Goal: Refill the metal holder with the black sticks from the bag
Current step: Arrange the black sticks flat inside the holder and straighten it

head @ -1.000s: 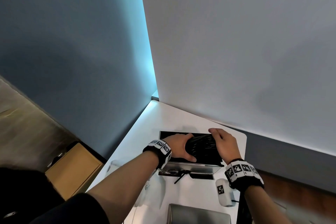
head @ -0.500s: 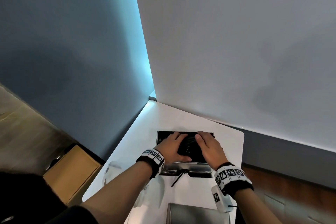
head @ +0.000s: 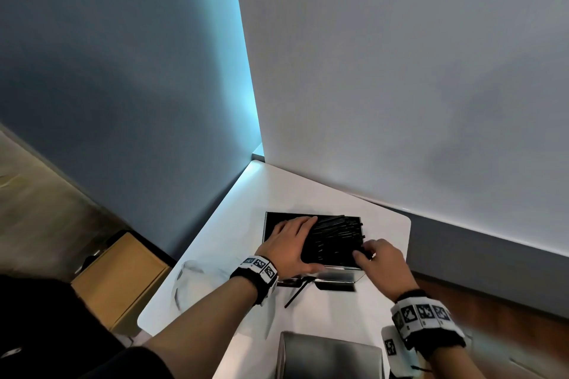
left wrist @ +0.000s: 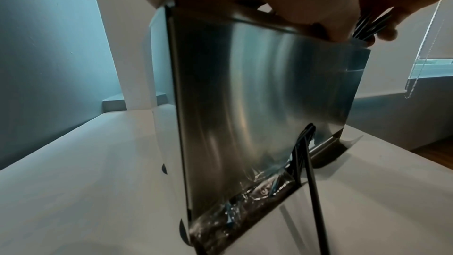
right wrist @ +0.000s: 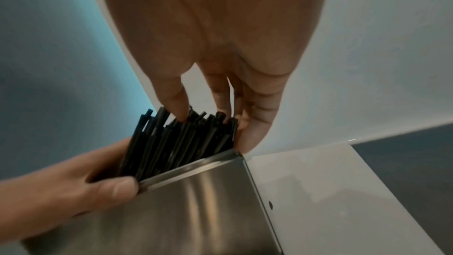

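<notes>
The metal holder [head: 335,275] stands open-topped on the white table [head: 295,191], with a loose heap of black sticks [head: 335,237] in its top. My left hand [head: 292,234] lies flat over the left part of the sticks, its thumb against the front wall. My right hand [head: 369,252] is at the right end; in the right wrist view its fingertips [right wrist: 179,115] touch the stick ends [right wrist: 176,143], which jut above the rim of the holder [right wrist: 196,210]. One stick [left wrist: 308,172] pokes out of the slot at the base of the holder [left wrist: 245,94].
A crumpled clear bag [head: 191,283] lies on the table to the left. A second metal piece [head: 329,354] and a small white device [head: 391,348] sit at the near edge. Walls close in behind and left. A cardboard box [head: 120,280] is on the floor.
Both hands have gone down with the bundle onto the holder. My right hand has slid from the middle to the right end of the sticks, and my left hand has flattened on them.
</notes>
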